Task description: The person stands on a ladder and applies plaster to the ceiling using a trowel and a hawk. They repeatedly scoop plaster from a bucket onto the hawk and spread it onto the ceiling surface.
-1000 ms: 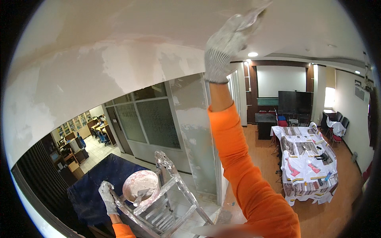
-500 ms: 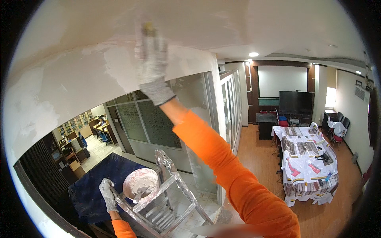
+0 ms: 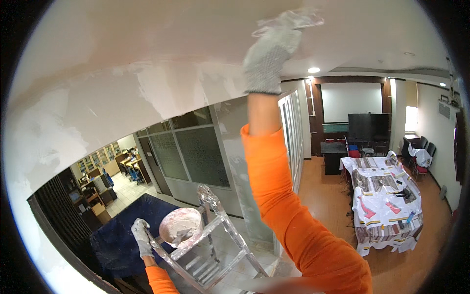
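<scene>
My right hand (image 3: 271, 61), in a pale knitted glove, is raised against the white-patched ceiling (image 3: 196, 29). Motion smears its fingers; they seem closed round something pale that I cannot make out. Lower left, my gloved left hand (image 3: 141, 232) grips the side of a paint-splashed metal stepladder (image 3: 230, 228). Beside that hand, a round bucket (image 3: 171, 220) of pale pinkish paste stands at the ladder's top. A scraper-like tool (image 3: 181, 236) leans inside it, blade down in the paste.
A dark blue sheet (image 3: 120, 230) lies beyond the ladder. Patchy filler covers the wall band (image 3: 112, 93) above the glass partition (image 3: 191, 152). At right, a long table (image 3: 367, 230) bears a printed cover, with chairs (image 3: 421, 149) and a dark screen (image 3: 368, 127) farther off.
My right hand has swept rightward along the ceiling, and the arm has become more upright. My left hand keeps its hold on the stepladder. The view has shifted slightly.
</scene>
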A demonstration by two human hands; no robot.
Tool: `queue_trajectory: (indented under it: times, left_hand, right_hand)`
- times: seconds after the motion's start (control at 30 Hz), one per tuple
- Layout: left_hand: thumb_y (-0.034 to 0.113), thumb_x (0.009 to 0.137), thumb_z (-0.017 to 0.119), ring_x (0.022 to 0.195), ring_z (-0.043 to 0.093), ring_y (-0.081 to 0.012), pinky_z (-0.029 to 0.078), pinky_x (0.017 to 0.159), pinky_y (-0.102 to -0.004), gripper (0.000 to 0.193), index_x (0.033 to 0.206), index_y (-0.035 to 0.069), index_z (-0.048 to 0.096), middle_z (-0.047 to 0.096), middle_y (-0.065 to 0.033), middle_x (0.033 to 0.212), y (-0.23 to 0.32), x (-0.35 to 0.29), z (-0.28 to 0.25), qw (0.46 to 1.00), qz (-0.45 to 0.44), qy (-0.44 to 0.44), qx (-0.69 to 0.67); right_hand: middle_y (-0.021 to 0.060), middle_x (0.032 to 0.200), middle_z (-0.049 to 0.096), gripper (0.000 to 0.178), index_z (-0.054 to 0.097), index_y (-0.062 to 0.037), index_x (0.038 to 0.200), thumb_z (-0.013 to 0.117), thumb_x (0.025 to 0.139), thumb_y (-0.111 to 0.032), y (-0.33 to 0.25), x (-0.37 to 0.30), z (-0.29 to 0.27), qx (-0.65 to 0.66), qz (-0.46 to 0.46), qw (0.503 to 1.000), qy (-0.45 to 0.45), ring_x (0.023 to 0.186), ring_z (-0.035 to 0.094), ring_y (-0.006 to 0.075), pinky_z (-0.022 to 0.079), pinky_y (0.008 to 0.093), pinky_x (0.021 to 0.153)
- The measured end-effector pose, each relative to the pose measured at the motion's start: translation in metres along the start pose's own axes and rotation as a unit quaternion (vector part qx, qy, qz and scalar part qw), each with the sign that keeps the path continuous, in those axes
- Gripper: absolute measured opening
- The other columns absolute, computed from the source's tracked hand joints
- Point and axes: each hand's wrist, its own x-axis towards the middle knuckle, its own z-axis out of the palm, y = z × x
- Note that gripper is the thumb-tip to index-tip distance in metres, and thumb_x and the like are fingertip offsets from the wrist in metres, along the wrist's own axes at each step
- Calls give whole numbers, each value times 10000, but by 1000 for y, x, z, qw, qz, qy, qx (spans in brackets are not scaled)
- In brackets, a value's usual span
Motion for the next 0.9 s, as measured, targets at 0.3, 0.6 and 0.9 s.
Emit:
queue_trajectory:
  times: [0.3,0.6,0.9]
  left_hand:
    - [189,950,502,558,411,-96,310,526,-283,282,687,93,543,518,2,635,-4,5,13,999,-42,11,-24]
    - [189,907,501,557,427,-104,322,531,-298,257,679,82,552,538,-9,636,-15,4,3,999,-23,23,-36]
    - [184,923,495,576,430,-112,335,554,-302,269,677,80,531,504,-8,635,14,-3,13,999,-43,12,-17]
  right_hand:
    - [76,1138,513,359,450,-26,1378,519,1072,-200,21,-150,118,16,-97,983,-155,1011,532,174,490,305,884]
    - [222,1455,465,590,358,27,1533,584,1010,-128,40,-76,-11,124,77,989,-9,1254,559,290,514,432,1039]
    - [302,1516,315,833,266,28,1590,681,882,-110,39,-69,112,-360,-379,852,35,1380,414,420,393,542,1114]
